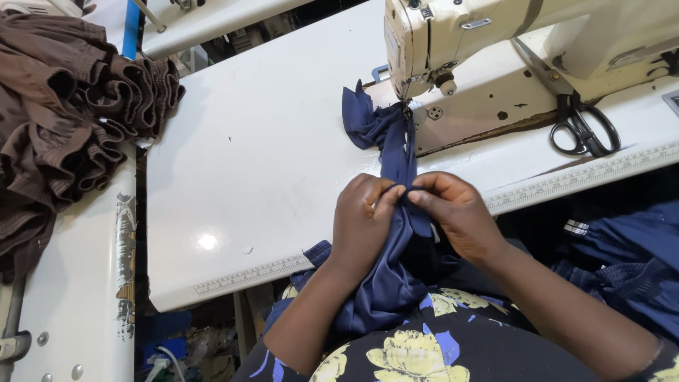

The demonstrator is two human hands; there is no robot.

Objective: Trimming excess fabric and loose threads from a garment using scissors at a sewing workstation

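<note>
The sewing machine (495,42) is cut off by the top edge, its needle hidden behind the bunched navy fabric (396,141), and the brown garment pile (64,113) runs off the left edge.

Smooth navy cloth (396,262), glossy white table top (269,155), worn chipped cream metal sewing machine (495,35), black-handled metal scissors (583,127), matt ribbed brown fabric (64,106)
</note>
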